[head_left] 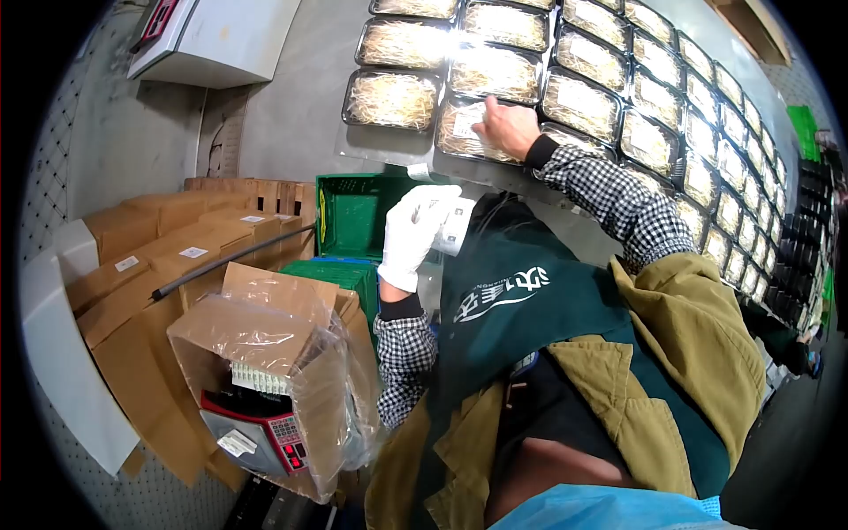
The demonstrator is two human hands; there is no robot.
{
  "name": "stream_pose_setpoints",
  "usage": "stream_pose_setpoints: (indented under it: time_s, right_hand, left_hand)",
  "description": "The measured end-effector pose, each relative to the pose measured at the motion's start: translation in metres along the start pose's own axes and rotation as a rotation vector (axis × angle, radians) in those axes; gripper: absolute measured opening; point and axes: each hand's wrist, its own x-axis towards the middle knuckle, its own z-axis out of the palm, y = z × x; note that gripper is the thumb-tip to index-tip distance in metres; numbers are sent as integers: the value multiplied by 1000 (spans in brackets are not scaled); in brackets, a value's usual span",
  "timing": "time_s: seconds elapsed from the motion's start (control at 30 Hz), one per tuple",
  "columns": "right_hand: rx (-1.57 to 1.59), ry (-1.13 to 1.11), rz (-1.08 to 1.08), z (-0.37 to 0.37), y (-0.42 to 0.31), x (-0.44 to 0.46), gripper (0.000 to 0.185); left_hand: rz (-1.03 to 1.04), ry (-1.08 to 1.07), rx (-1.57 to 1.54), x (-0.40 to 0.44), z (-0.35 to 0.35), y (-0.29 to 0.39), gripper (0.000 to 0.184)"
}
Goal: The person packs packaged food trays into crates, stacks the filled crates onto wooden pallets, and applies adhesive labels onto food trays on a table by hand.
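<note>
My left hand, in a white glove, is closed around a roll of white labels in front of the dark green apron. A strip of backing sticks out above the glove toward the table edge. My right hand, bare, reaches over the near row of packs. Its fingertips, a little apart, touch the top of a black tray of pale sprouts, beside a white label on its film. Another sprout pack lies just left of it, with no label visible.
Rows of sprout packs cover the metal table. A green crate stands below its edge. Flattened cardboard and a carton holding a red-and-grey scale are at left. A white box sits at upper left.
</note>
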Motion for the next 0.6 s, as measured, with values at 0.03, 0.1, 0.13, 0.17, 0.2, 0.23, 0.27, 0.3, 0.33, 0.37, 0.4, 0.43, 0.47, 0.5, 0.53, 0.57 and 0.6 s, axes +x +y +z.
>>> stream_pose_setpoints:
  time_s: [0.03,0.1,0.13,0.17,0.2,0.23,0.27,0.3,0.33,0.37,0.4,0.43,0.47,0.5,0.53,0.57,0.6]
  right_hand:
    - [-15,-20,69,-2,7,-4,40]
    - [169,-50,42,-6,19,-19,39]
    - [471,-314,-27,-31,12,-22,38]
    - [952,-526,83,-59,-10,-37,39]
    - [1001,-556,50,-73,-25,-51,35]
    - [1039,-558,14,-78,-25,-52,32]
    - [1078,-561,-22,-84,-25,-54,29]
    - [1111,-542,-60,-85,-19,-50,27]
    - [1145,-528,-100,-84,-12,-43,26]
    - [1079,-465,-156,-74,9,-26,21]
    - [1001,-324,-94,-64,28,-7,22]
    - [925,-185,-33,-56,43,12,23]
    - [684,-79,-30,-52,54,32,26]
    - [442,27,-26,-47,62,53,28]
    - [364,177,-48,-42,59,69,32]
    - [311,93,33,-37,59,80,33]
    - [143,213,-56,-25,62,84,34]
  left_hand:
    - [-17,3,-23,4,-1,-9,19]
    - [36,92,113,12,6,-13,15]
    - [101,166,179,19,7,-26,15]
    - [165,239,248,28,7,-46,16]
    - [188,252,328,37,7,-59,17]
    - [194,226,285,42,10,-59,15]
    - [197,200,243,46,14,-59,14]
    - [196,176,202,50,18,-60,13]
    - [476,138,647,56,15,-58,11]
    - [430,73,593,58,13,-58,11]
    - [384,13,540,56,13,-51,11]
    - [334,-46,490,53,13,-43,11]
    - [241,-76,243,50,15,-36,13]
    - [166,-69,150,53,15,-40,15]
    - [91,-61,55,57,14,-46,19]
    - [17,-50,-41,61,14,-53,22]
    - [90,8,1,65,19,-47,21]
